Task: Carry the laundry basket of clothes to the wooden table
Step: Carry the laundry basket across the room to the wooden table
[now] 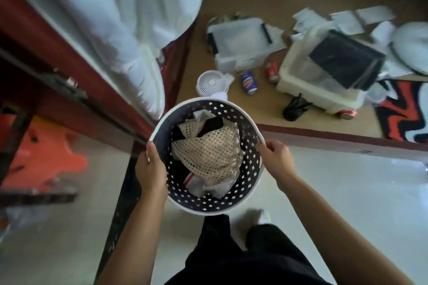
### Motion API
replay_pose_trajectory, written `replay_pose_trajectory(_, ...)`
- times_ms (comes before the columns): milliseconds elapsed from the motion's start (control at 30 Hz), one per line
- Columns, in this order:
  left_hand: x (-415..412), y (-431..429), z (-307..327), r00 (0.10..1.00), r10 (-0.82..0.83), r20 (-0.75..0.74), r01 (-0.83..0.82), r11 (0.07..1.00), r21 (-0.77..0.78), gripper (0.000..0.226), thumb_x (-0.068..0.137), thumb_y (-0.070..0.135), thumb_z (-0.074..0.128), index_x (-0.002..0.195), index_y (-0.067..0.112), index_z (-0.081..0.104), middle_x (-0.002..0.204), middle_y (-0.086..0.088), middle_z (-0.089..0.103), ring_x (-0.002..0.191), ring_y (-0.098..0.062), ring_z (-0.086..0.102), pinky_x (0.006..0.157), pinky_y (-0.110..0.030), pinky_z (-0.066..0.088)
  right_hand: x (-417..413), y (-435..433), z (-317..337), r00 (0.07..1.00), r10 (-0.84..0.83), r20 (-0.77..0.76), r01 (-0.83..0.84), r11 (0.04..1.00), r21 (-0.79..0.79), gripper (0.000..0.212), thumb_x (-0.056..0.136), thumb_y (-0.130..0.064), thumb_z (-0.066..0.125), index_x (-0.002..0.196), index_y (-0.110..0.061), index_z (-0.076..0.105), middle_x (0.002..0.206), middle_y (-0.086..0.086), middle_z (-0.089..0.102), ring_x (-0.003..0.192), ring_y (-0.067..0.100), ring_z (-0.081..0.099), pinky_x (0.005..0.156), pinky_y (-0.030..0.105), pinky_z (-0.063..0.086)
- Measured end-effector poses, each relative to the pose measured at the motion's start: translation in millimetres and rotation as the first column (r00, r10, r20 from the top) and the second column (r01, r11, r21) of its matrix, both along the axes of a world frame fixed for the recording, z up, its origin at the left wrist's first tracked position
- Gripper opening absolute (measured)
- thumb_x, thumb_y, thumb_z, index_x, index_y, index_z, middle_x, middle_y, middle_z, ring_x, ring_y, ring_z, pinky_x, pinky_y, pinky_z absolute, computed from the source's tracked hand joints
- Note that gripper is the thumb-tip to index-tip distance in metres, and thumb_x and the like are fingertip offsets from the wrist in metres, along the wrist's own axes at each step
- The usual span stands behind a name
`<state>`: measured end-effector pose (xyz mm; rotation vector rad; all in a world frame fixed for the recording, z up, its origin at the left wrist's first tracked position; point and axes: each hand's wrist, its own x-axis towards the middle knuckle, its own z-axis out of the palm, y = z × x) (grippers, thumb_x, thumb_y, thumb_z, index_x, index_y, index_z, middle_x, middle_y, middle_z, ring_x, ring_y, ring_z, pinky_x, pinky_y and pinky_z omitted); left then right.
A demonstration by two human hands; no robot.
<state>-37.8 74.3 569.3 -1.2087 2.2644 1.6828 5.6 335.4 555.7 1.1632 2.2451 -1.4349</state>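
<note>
I hold a round laundry basket (251,136) in front of my waist, off the floor; it has a white rim and a dark perforated wall. Inside lie a cream mesh garment (208,152), dark clothes and a white piece with a red stripe. My left hand (150,169) grips the rim on the left side. My right hand (275,157) grips the rim on the right side. No wooden table shows clearly in the head view.
A red frame with white curtain (120,30) stands to my left. Ahead on the tan floor mat lie a small white fan (210,83), soda cans (249,82), plastic bins (238,41), papers and a patterned rug (407,111). Pale tile floor lies underfoot.
</note>
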Motion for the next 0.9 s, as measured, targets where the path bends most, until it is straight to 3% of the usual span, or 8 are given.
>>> replay_pose_trajectory(167,12,79,44,0.895,-0.403,-0.192,0.395,0.915,-0.082,0.050,0.099,0.047,0.049,0.124,0.005,0.062,0.118,-0.001,0.061,0.113,-0.022,0.058,0.104,-0.043,0.046,72,74,46,0.938,-0.279,-0.204,0.264,0.959,-0.099,0.019,0.104,-0.026,0.062,0.109,-0.012,0.075,0.093,0.002,0.073,0.085,0.019,0.064,0.075,0.035,0.051)
replay_pose_trajectory(267,43,143,66,0.796,-0.551,-0.249,0.546,0.832,-0.098,0.025,0.102,0.040,0.049,0.102,0.018,0.061,0.103,0.012,0.058,0.104,-0.019,0.051,0.100,-0.038,0.044,134,122,66,0.844,-0.440,-0.307,0.406,0.898,-0.171,0.012,0.104,-0.018,0.064,0.109,-0.012,0.072,0.091,0.003,0.070,0.079,0.014,0.062,0.069,0.027,0.049)
replay_pose_trajectory(367,87,216,83,0.676,-0.659,-0.329,0.656,0.742,-0.136,0.031,0.096,0.049,0.050,0.102,0.020,0.060,0.101,-0.002,0.067,0.102,-0.030,0.062,0.100,-0.055,0.049,207,176,79,0.741,-0.519,-0.425,0.489,0.852,-0.188,0.012,0.102,-0.016,0.067,0.110,-0.013,0.075,0.094,0.005,0.073,0.087,0.020,0.064,0.074,0.030,0.052)
replay_pose_trajectory(500,158,326,95,0.607,-0.712,-0.354,0.744,0.665,-0.061,0.019,0.093,0.054,0.053,0.097,0.040,0.065,0.110,0.000,0.071,0.111,-0.029,0.065,0.103,-0.051,0.050,315,248,91,0.655,-0.531,-0.537,0.565,0.816,-0.118,0.026,0.086,-0.034,0.066,0.109,-0.025,0.075,0.096,0.001,0.078,0.089,0.017,0.069,0.085,0.037,0.057)
replay_pose_trajectory(633,235,431,108,0.505,-0.740,-0.444,0.827,0.562,0.003,0.011,0.101,0.029,0.056,0.096,0.025,0.064,0.093,0.013,0.067,0.091,-0.012,0.063,0.096,-0.040,0.050,415,316,101,0.581,-0.531,-0.617,0.652,0.758,-0.039,0.024,0.078,-0.043,0.066,0.101,-0.046,0.071,0.103,-0.010,0.064,0.102,-0.002,0.063,0.088,0.011,0.049)
replay_pose_trajectory(700,264,472,108,0.456,-0.775,-0.437,0.871,0.490,0.041,0.013,0.098,0.035,0.059,0.093,0.026,0.067,0.097,0.003,0.072,0.092,-0.015,0.067,0.095,-0.041,0.051,452,352,104,0.521,-0.582,-0.625,0.694,0.715,-0.088,0.029,0.075,-0.047,0.067,0.103,-0.055,0.066,0.112,-0.023,0.058,0.127,0.016,0.058,0.109,0.026,0.047)
replay_pose_trajectory(767,287,509,107,0.388,-0.817,-0.428,0.910,0.413,0.038,0.025,0.090,0.048,0.063,0.102,0.028,0.071,0.112,-0.010,0.075,0.111,-0.031,0.069,0.106,-0.052,0.049,481,385,104,0.441,-0.641,-0.628,0.732,0.662,-0.162,0.039,0.072,-0.048,0.067,0.110,-0.055,0.073,0.125,-0.016,0.067,0.140,0.030,0.057,0.121,0.049,0.046)
replay_pose_trajectory(900,322,596,103,0.235,-0.859,-0.454,0.970,0.234,0.058,0.031,0.095,0.037,0.059,0.120,0.020,0.065,0.122,-0.003,0.072,0.116,-0.018,0.067,0.104,-0.036,0.048,519,453,97,0.244,-0.774,-0.584,0.784,0.512,-0.352,0.041,0.070,-0.037,0.070,0.109,-0.037,0.079,0.123,0.018,0.078,0.123,0.047,0.071,0.108,0.067,0.057)
